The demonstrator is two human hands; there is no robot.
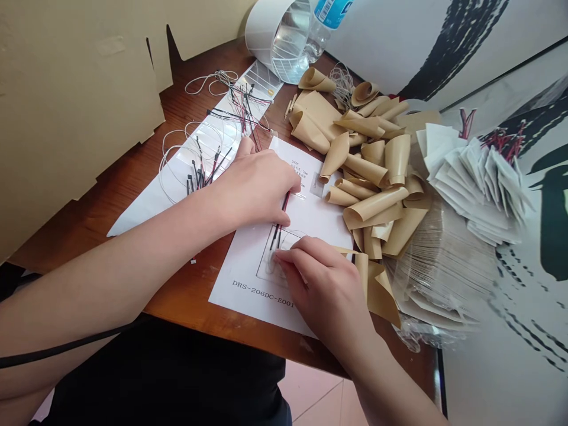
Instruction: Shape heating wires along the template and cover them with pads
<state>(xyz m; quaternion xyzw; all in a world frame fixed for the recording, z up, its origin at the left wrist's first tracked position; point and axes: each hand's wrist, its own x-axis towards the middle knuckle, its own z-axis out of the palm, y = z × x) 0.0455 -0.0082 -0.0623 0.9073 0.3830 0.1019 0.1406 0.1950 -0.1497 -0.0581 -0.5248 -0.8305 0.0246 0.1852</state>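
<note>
A printed sheet [239, 290] lies on the table under both hands. My left hand [261, 183] reaches across it, with fingers and thumb closed on a short red-and-black wire lead [286, 204]. The dark ends of the lead point down over a drawn rectangle on the sheet. Just below these ends, my right hand [319, 272] pinches with thumb and forefinger. What sits between those fingertips is too small and hidden to make out. A faint clear or pale loop shows beside them.
More wire leads [202, 171] and pale looped wires lie on white label sheets [142, 207] to the left. Rolled brown papers [377, 207] are heaped on the right, beside stacked white packets [474, 183]. A label roll [266, 35] and a bottle [326, 23] stand behind. Cardboard [80, 106] borders the left.
</note>
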